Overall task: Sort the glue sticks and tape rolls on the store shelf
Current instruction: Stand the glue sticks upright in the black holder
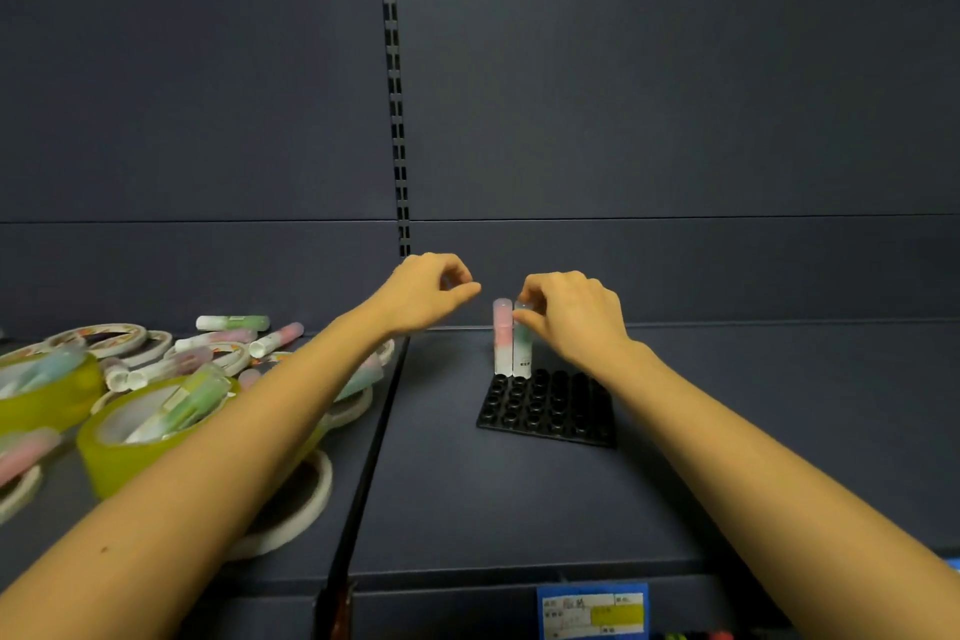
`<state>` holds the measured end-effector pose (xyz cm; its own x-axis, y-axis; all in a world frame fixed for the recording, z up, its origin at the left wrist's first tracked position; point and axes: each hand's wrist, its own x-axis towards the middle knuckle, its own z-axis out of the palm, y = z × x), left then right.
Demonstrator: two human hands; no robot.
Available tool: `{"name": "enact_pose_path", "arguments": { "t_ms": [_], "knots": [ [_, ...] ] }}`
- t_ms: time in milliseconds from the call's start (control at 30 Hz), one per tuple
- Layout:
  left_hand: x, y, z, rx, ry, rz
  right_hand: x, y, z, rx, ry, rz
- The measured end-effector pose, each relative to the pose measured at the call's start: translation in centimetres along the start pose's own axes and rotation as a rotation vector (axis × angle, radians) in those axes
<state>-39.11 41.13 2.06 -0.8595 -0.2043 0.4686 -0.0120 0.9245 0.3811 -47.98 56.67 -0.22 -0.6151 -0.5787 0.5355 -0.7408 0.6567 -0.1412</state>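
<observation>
Right hand point(571, 317) pinches top of green glue stick point(522, 353), upright at 11 o'clock corner of black tray point(545, 413), just beside pink glue stick point(502, 338). Left hand point(426, 291) curled, empty. Shelf tag point(592, 611), 6 o'clock: writing illegible.

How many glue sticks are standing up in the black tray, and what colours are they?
pink glue stick: 1
green glue stick: 1
Total: 2, side by side at the back edge of the black tray. The right hand pinches the top of the green one.
</observation>
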Motion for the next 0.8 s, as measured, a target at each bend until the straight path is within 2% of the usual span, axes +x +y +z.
{"name": "enact_pose_path", "arguments": {
  "t_ms": [233, 400, 500, 567, 800],
  "knots": [
    [-3.2, -2.0, -4.4, 0.057, 0.143, -0.115, -0.5, -0.3, -0.8, -0.049, 0.013, -0.062],
    [-6.8, -3.3, -7.7, 0.112, 0.233, -0.187, -0.4, -1.3, -2.1, -0.245, 0.000, -0.131],
    [-9.2, -4.5, -9.7, 0.126, 0.303, -0.240, -1.1, -3.3, -2.0, -0.112, 0.107, -0.187],
    [-10.7, -5.4, -10.7, 0.138, 0.326, -0.282, -1.4, -5.5, -1.9, -0.003, 0.114, -0.236],
    [-15.1, -9.1, -13.4, 0.147, 0.295, -0.398, -1.8, -14.3, -0.1, 0.205, -0.138, -0.275]
  ]
}}
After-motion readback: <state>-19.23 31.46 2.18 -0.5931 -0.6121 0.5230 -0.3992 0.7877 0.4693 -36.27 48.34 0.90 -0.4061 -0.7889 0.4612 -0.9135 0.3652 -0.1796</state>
